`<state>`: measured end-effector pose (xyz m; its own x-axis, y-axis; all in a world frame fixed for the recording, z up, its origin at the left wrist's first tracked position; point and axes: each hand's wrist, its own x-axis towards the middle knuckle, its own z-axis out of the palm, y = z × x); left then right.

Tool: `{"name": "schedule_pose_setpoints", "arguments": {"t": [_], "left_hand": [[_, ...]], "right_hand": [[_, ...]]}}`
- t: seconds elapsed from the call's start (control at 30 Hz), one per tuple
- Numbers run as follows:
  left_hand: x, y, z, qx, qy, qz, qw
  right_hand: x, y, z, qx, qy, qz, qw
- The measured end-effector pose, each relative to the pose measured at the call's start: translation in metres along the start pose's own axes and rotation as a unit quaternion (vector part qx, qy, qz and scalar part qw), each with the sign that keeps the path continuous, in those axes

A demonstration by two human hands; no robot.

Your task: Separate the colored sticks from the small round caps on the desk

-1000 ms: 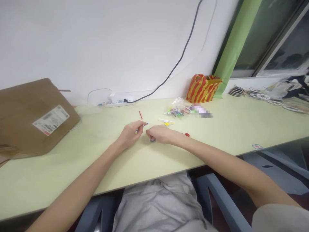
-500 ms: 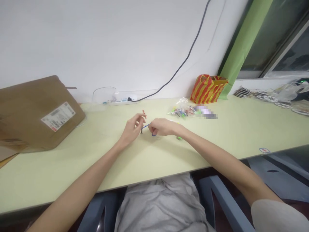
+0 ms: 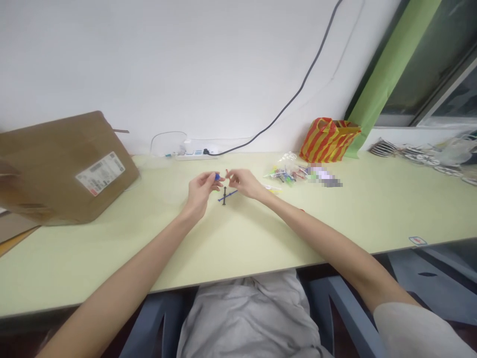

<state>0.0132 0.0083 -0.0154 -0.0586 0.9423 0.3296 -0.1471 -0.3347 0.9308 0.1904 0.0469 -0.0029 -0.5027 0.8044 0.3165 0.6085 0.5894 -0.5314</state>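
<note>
1. Near: black rod [image 3: 224, 197] and blue rod [image 3: 231, 194] on the bench [image 3: 257, 238], crossed, just on the wearer's side of the fingertips. Black long axis runs near to far; blue slants rightward and away, its far end close to the right hand [image 3: 244, 183].
2. Left hand [image 3: 201, 191]: thumb and fingers pinch a blue piece [image 3: 217, 177].
3. Right hand: fingers curled, tips beside a red piece [image 3: 227, 172], nearer this hand; grip cannot be told.
4. Beyond: clear bag of parts [image 3: 288, 174], striped bag [image 3: 330, 141], wall [image 3: 186, 59].
</note>
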Motion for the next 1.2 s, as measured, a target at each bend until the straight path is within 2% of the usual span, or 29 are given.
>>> {"name": "schedule_pose_setpoints", "arguments": {"t": [0.07,0.13,0.27,0.43,0.53,0.6,0.77,0.87,0.93,1.0,1.1,1.2], "left_hand": [[0.002,0.0,-0.002,-0.002,0.03,-0.004,1.0],[0.002,0.0,-0.003,-0.002,0.045,-0.01,0.999],[0.001,-0.003,-0.001,-0.001,0.031,-0.012,0.999],[0.001,-0.002,-0.001,0.006,0.023,-0.004,1.0],[0.0,0.002,-0.001,-0.007,0.026,-0.007,1.0],[-0.002,0.005,0.0,-0.012,0.016,-0.012,1.0],[-0.008,0.012,0.003,-0.012,-0.037,-0.015,0.999],[-0.01,0.013,0.006,-0.017,-0.072,-0.013,0.997],[-0.012,0.012,0.008,-0.018,-0.096,-0.011,0.995],[-0.013,0.012,0.01,-0.016,-0.121,-0.012,0.992],[-0.016,0.011,0.012,-0.004,-0.163,-0.009,0.987],[-0.018,0.011,0.015,0.004,-0.19,-0.001,0.982]], "right_hand": [[0.005,0.008,0.006,-0.056,-0.079,0.002,0.995],[0.006,0.011,0.01,-0.099,-0.112,-0.008,0.989],[0.006,0.002,0.007,-0.204,-0.12,-0.05,0.97],[0.013,-0.016,-0.017,-0.33,-0.109,-0.145,0.926],[0.019,-0.022,-0.034,-0.381,-0.115,-0.148,0.905],[0.022,-0.021,-0.045,-0.377,-0.118,-0.147,0.907],[0.014,-0.01,-0.057,-0.26,-0.104,-0.107,0.954],[-0.004,-0.004,-0.051,-0.138,-0.014,-0.066,0.988],[-0.019,-0.005,-0.042,-0.016,0.061,-0.033,0.997],[-0.034,-0.007,-0.032,0.133,0.11,0.011,0.985],[-0.05,-0.013,-0.018,0.325,0.141,0.068,0.933],[-0.056,-0.017,-0.009,0.407,0.173,0.096,0.892]]}}
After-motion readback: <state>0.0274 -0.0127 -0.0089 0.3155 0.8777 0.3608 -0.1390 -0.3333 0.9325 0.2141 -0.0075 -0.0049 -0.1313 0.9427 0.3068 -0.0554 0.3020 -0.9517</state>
